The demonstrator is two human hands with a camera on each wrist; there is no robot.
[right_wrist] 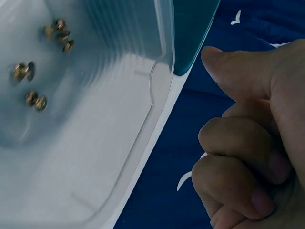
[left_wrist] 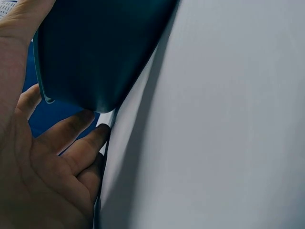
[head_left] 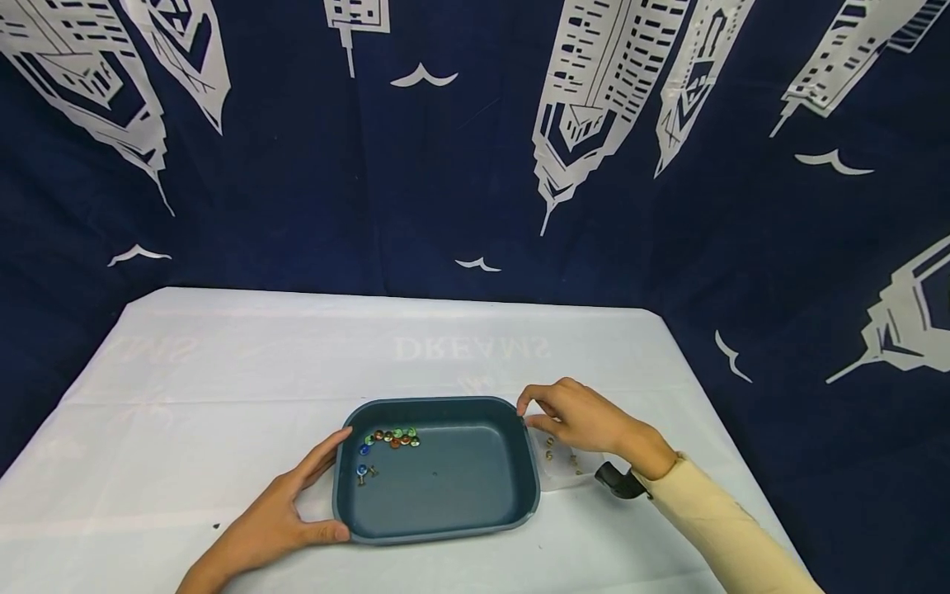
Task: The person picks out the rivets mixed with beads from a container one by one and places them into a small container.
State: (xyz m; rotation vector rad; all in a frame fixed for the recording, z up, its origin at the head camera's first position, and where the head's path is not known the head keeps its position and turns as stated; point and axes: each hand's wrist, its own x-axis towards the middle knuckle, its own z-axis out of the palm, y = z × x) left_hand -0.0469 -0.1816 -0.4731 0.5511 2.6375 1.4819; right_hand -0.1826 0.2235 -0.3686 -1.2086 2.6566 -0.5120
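A dark teal tray (head_left: 438,503) lies on the white cloth. At its left end, toward the back, sit several red, green and blue glass-like beads (head_left: 393,437), with a few small metallic pieces (head_left: 361,478) in front. My left hand (head_left: 278,511) spans that end, fingers and thumb extended against the rim. In the left wrist view its fingertips (left_wrist: 86,117) are right at the tray's lower edge. At the back right corner my right hand (head_left: 586,417) pinches the rim between thumb and index finger. Its other fingers (right_wrist: 233,167) are curled into the palm.
A clear plastic container (head_left: 567,470) stands against the tray's right side, partly beneath the right hand, with several brass-coloured pieces (right_wrist: 35,100) inside. A black band (head_left: 619,481) is at the right wrist. Behind the table hangs a navy cloth (head_left: 445,181) with white prints.
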